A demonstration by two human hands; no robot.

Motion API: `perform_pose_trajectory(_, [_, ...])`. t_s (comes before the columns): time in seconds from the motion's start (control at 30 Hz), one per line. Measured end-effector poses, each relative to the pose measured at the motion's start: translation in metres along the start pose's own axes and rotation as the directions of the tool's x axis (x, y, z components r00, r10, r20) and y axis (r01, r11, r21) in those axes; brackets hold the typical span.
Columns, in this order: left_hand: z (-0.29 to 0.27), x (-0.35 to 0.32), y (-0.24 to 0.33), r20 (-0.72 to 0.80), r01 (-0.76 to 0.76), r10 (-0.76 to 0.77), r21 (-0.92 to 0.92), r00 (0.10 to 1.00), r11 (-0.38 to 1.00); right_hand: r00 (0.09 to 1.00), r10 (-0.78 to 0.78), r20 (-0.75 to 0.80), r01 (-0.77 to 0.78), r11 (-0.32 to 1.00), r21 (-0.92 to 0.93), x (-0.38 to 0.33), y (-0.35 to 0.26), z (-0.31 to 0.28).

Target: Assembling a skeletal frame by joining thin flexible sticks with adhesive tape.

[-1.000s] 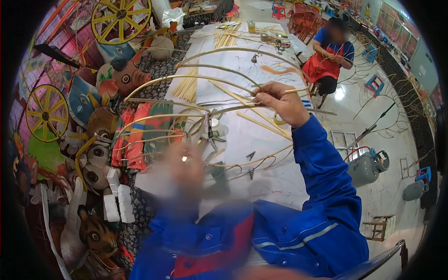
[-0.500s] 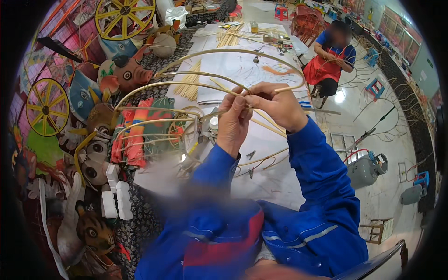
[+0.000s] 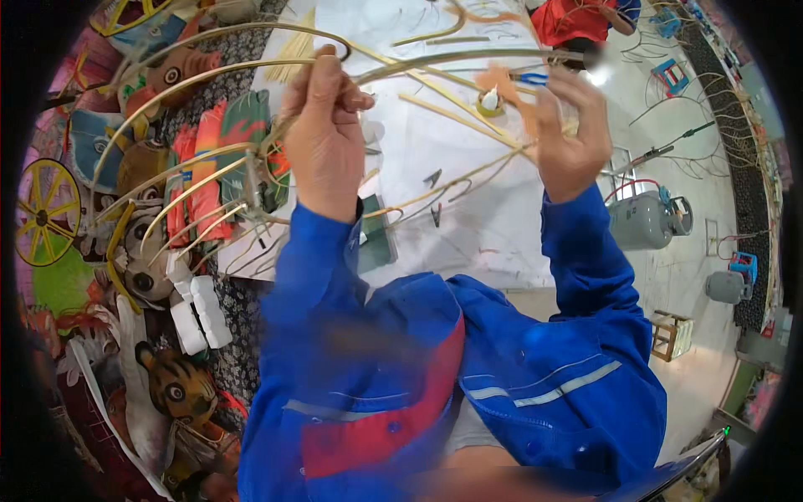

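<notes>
My left hand [image 3: 324,146] is closed around a bent bamboo strip [image 3: 209,74] of a curved frame, thumb pressed against the fingers. From that grip another long strip [image 3: 452,60] runs right across the table. My right hand [image 3: 573,142] is held off to the right, fingers curved and apart, with nothing visible in it. Just beside its fingertips lies a blue-handled tool [image 3: 529,78], whose kind I cannot make out. Orange fibres [image 3: 512,94] and a yellow roll [image 3: 491,105] with something white in it are near that hand.
White paper [image 3: 468,217] covers the table, with small clips [image 3: 436,214] and loose bamboo strips [image 3: 456,113]. Painted animal heads [image 3: 180,389] crowd the left side. A grey gas cylinder [image 3: 644,219] stands at right. A person in a red apron [image 3: 573,21] sits beyond.
My right hand has left the strips at my left hand and moved right. My left hand still grips the frame, now farther left. The view has tilted downward.
</notes>
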State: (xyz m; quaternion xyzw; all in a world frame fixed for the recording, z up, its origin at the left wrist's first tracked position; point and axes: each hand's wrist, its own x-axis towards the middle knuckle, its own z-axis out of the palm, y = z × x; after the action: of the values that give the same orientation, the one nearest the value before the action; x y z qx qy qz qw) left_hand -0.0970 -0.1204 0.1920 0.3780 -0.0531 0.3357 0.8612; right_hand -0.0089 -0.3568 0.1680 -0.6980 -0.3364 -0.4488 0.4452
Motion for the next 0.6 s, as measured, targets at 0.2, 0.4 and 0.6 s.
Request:
perform_pose_trajectory(0.2, [-0.029, 0.025, 0.017, -0.069, -0.149, 0.156, 0.097, 0.985, 0.984, 0.586, 0.582, 0.564, -0.595, 0.782, -0.189, -0.204, 0.028, 0.025])
perform_pose_trajectory(0.4, [-0.030, 0.034, 0.021, -0.137, -0.116, 0.152, 0.243, 0.979, 0.963, -0.114, 0.571, 0.813, -0.371, 0.735, -0.568, -0.323, 0.045, 0.110])
perform_pose_trajectory(0.6, [-0.042, 0.026, 0.017, -0.039, -0.108, 0.120, 0.226, 0.992, 0.968, -0.201, 0.649, 0.734, -0.447, 0.606, -0.658, -0.351, 0.048, 0.112])
